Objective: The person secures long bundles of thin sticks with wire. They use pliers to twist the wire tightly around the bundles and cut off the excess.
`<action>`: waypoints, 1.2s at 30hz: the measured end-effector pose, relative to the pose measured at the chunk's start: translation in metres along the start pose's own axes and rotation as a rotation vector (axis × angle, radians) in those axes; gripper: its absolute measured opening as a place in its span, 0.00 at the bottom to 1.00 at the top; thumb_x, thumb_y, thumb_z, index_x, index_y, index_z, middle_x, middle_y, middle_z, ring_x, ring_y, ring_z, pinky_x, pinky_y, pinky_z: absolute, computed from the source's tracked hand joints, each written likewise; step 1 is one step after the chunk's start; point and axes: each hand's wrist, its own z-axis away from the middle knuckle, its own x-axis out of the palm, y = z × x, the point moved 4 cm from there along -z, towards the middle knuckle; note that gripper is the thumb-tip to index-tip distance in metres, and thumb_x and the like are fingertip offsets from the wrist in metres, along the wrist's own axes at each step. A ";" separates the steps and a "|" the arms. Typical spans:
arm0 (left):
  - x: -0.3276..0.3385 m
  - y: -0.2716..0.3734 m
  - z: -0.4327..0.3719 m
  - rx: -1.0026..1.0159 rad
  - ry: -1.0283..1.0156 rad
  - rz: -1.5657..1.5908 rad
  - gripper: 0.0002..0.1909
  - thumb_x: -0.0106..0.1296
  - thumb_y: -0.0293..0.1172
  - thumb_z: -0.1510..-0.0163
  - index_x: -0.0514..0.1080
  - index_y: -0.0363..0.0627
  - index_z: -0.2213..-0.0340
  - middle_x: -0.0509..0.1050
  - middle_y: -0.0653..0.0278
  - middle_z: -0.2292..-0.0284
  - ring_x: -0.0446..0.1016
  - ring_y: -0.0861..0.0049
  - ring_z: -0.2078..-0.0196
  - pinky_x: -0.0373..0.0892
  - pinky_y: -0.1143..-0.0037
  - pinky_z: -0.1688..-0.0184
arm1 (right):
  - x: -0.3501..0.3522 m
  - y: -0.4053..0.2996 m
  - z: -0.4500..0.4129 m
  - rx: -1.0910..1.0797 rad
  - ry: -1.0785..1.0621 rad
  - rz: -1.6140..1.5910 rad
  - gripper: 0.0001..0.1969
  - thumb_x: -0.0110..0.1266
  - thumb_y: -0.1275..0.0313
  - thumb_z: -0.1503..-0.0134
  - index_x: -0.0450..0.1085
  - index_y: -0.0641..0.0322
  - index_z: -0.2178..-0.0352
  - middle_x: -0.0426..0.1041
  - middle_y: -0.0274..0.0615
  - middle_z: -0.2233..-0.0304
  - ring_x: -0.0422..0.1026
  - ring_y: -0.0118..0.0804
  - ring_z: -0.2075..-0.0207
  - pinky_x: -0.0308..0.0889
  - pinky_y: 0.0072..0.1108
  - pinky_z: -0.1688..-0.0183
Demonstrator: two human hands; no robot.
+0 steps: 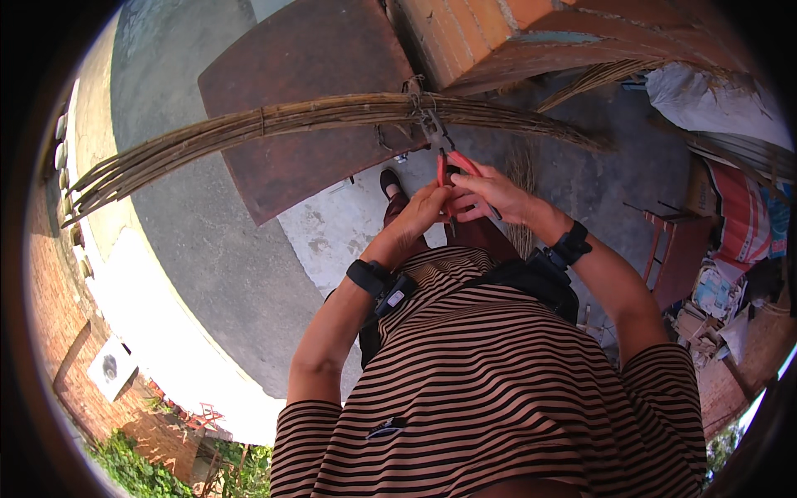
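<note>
Pliers with red handles [462, 163] are held out before my body, one handle in each hand. My left hand [429, 204] grips the left handle, and my right hand [492, 192] is around the right one. The metal jaws [431, 124] reach up to wire [416, 93] wrapped around a long bundle of dry stalks [324, 112]. Whether the jaws close on the wire cannot be made out. The bundle lies crosswise over a reddish-brown board or tabletop [299, 62], and both its ends stick out past the edges.
A brick pillar [461, 43] rises just beyond the board. More stalks [523, 180] lie on the concrete floor at right. Further right are a small reddish-brown stool or table [682, 252], a white sack [716, 106] and piled cardboard [694, 324]. Bright sunlit ground [162, 324] is at left.
</note>
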 end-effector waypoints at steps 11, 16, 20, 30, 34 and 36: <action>0.007 0.008 0.002 0.000 0.002 0.034 0.20 0.31 0.40 0.45 0.63 0.38 0.58 0.69 0.64 0.65 0.67 0.81 0.65 0.64 0.81 0.64 | -0.006 0.007 -0.008 0.049 -0.040 -0.052 0.20 0.45 0.62 0.45 0.54 0.54 0.52 0.68 0.40 0.66 0.68 0.28 0.68 0.65 0.19 0.67; 0.005 0.000 -0.006 -0.001 -0.071 -0.044 0.22 0.30 0.42 0.42 0.61 0.39 0.55 0.68 0.61 0.59 0.68 0.77 0.59 0.66 0.76 0.57 | -0.005 0.011 -0.012 0.028 -0.026 -0.013 0.17 0.45 0.61 0.45 0.57 0.53 0.55 0.67 0.35 0.68 0.66 0.23 0.70 0.62 0.14 0.72; 0.005 -0.002 -0.015 0.009 -0.108 -0.127 0.21 0.30 0.42 0.42 0.63 0.39 0.57 0.68 0.62 0.61 0.68 0.76 0.60 0.67 0.76 0.59 | -0.007 0.014 -0.014 -0.089 0.025 0.024 0.24 0.42 0.62 0.43 0.51 0.57 0.47 0.66 0.33 0.71 0.65 0.22 0.71 0.63 0.14 0.72; -0.011 0.013 -0.004 0.040 -0.052 -0.253 0.24 0.34 0.46 0.43 0.67 0.35 0.62 0.72 0.60 0.69 0.71 0.79 0.69 0.66 0.80 0.66 | -0.006 0.010 -0.006 -0.019 -0.113 -0.317 0.18 0.43 0.60 0.44 0.60 0.64 0.59 0.64 0.35 0.75 0.60 0.23 0.79 0.56 0.15 0.79; -0.068 0.032 0.007 0.094 0.516 -0.142 0.26 0.47 0.46 0.48 0.64 0.33 0.57 0.71 0.56 0.64 0.71 0.75 0.64 0.68 0.77 0.65 | -0.011 0.008 -0.005 0.100 -0.093 -0.370 0.17 0.40 0.61 0.43 0.61 0.63 0.60 0.60 0.31 0.78 0.56 0.20 0.82 0.54 0.13 0.80; -0.100 0.039 0.010 0.293 0.735 0.116 0.38 0.53 0.44 0.52 0.49 0.35 0.47 0.62 0.54 0.53 0.65 0.71 0.52 0.65 0.72 0.56 | -0.011 0.007 -0.005 0.133 -0.111 -0.367 0.15 0.41 0.60 0.44 0.61 0.62 0.64 0.58 0.30 0.79 0.54 0.19 0.82 0.51 0.12 0.82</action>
